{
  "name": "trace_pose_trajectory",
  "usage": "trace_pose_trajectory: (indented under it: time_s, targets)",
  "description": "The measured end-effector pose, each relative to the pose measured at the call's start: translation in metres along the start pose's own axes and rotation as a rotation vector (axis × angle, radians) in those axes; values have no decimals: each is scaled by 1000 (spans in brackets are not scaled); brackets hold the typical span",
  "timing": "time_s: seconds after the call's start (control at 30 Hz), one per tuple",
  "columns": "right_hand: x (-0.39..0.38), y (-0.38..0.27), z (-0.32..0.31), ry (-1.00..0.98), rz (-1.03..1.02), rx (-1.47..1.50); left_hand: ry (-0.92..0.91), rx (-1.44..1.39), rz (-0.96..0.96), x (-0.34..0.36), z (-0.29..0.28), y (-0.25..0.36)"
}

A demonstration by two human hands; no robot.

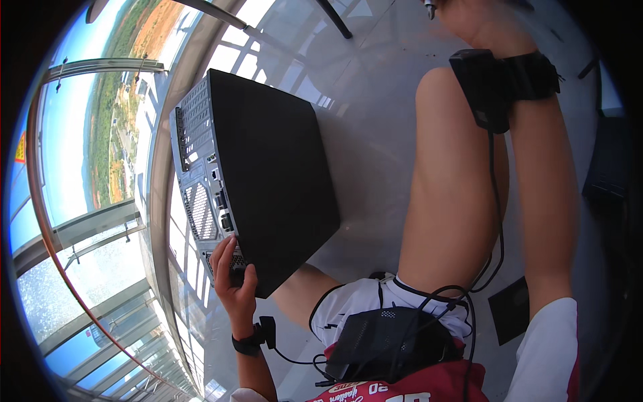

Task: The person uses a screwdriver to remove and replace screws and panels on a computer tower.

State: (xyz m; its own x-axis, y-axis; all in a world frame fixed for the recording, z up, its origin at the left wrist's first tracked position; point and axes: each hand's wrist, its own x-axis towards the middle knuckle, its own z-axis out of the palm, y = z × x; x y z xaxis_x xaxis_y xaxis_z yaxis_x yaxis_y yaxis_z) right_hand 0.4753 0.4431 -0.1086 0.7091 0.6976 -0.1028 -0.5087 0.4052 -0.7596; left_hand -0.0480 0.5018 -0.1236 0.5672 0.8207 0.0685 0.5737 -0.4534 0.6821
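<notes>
A black desktop computer case (274,174) stands on the floor left of my legs, its grey rear panel with ports and vent grilles turned left. At the near corner of that panel is my left hand (234,275), fingers on the rear face and thumb against the case's edge. Up at the top right, my right hand (479,27) is raised away from the case, blurred and partly cut off by the frame. A small metal-tipped tool (430,9) sticks out beside its fingers; most of the tool is out of sight.
Large windows with metal frames (100,65) and a curved rail (63,268) run along the left. A black box with cables (372,342) rests at my waist. Black devices are strapped to both wrists, and a cable trails from the right one (482,87). A dark square (510,311) lies on the floor.
</notes>
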Motion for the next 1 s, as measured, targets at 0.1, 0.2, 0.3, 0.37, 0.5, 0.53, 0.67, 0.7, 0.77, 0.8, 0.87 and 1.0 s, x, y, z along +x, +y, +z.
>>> trace_pose_trajectory:
  time_s: [0.1,0.2,0.3,0.37,0.5,0.53,0.67,0.7,0.77,0.8,0.87,1.0]
  targets:
    - [46,33,-55,64,29,-134,-46,161,-44,-10,-28,-3]
    - [89,92,-145,56,104,-1270,26,297,-51,-3,-15,14]
    - [92,158,-295,220,192,-1856,106,414,-13,3,17,46]
    - [66,202,-332,386,384,-1903,147,472,-55,-4,22,52]
    - [-4,234,-404,500,43,-2079,160,494,-150,-7,39,73]
    - [-18,241,-417,520,-94,-2043,168,526,-182,-7,42,78]
    - [-46,246,-425,411,-124,-2076,217,569,-386,-8,49,87]
    - [-27,246,-430,390,-130,-2050,236,593,-393,1,59,86]
    - [-41,234,-427,428,-249,-2104,237,549,-445,5,61,103]
    - [-63,230,-422,378,-208,-2105,275,577,-454,10,59,109]
    - [-37,240,-416,389,-279,-2060,280,617,-471,21,62,110]
    - [-38,246,-417,368,-232,-2124,329,635,-533,38,66,103]
